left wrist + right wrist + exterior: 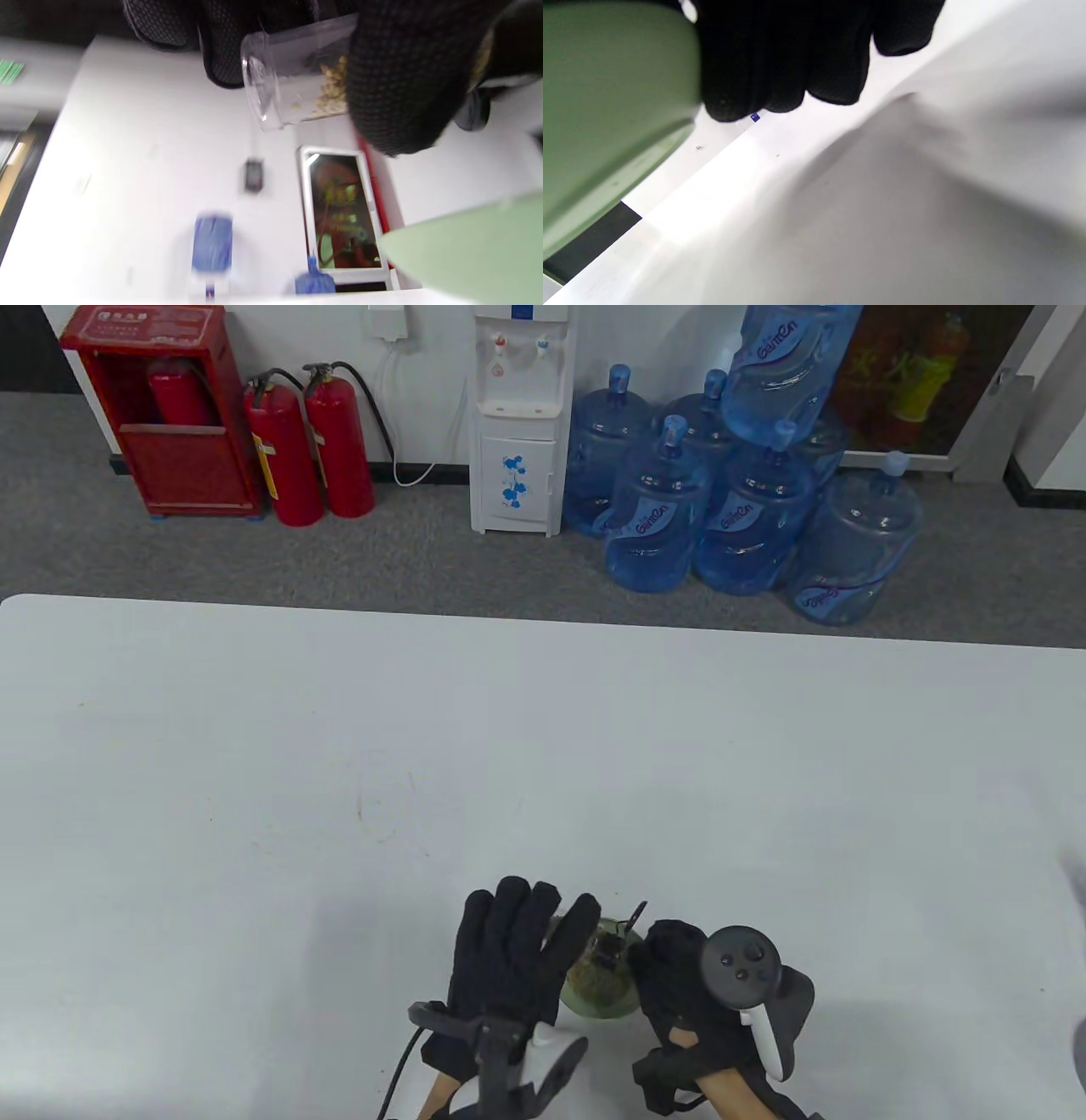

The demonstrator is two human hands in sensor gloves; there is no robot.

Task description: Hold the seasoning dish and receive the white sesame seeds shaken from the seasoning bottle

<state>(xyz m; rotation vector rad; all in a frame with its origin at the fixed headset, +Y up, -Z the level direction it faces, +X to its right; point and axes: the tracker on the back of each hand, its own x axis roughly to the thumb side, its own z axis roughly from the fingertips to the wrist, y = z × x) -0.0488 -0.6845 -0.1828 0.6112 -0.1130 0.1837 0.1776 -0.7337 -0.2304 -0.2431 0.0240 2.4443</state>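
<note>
A pale green seasoning dish (601,991) is near the table's front edge, between my two hands. Its inside looks speckled brown. My right hand (679,976) holds it at its right rim, and the right wrist view shows the fingers (780,55) curled beside the dish (606,106). My left hand (517,950) grips a clear seasoning bottle (297,72) with pale sesame seeds inside, tipped on its side above the dish (475,245). The bottle's dark flip lid (636,913) sticks out over the dish. In the table view the hand hides most of the bottle.
The white table (543,746) stretches far ahead and to both sides. Beyond its far edge, on the floor, stand blue water jugs (747,517), a water dispenser (517,424) and red fire extinguishers (310,445). A blurred grey shape (1077,882) shows at the right edge.
</note>
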